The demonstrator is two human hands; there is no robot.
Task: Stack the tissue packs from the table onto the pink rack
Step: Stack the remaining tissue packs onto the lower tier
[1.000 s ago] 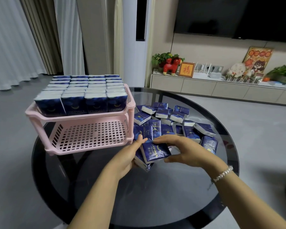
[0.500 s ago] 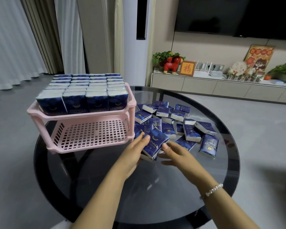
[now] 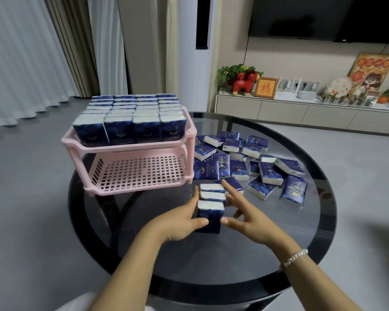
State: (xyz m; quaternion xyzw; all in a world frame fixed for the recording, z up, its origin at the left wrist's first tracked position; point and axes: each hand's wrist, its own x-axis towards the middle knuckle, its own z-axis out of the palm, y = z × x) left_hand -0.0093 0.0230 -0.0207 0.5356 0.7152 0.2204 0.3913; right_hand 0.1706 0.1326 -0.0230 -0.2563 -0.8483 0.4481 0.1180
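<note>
Standing upright on a round dark glass table (image 3: 211,265), three navy tissue packs (image 3: 211,206) formed a short row, white ends up, one behind the other. The left hand (image 3: 180,223) pressed against the row's left side, its thumb lying across the front of the nearest pack and its fingers reaching along the packs behind. The right hand (image 3: 249,218) met the row from the right, thumb tip touching the nearest pack's front, index finger stretched forward past the farthest pack, the other fingers spread and curled loosely. Together the two hands bracketed the row; neither was wrapped around a single pack. A beaded bracelet (image 3: 295,257) circled the right wrist.

Just left of the hands stood the pink rack (image 3: 130,151), a two-tier plastic shelf. Its upper tier (image 3: 189,133) was filled with upright packs in tidy rows, four across. Its lower tier (image 3: 139,173), a perforated tray, held none. To the right of the rack and beyond the hands, a loose pile of packs (image 3: 252,162) lay scattered on the glass, some flat, some on edge.
</note>
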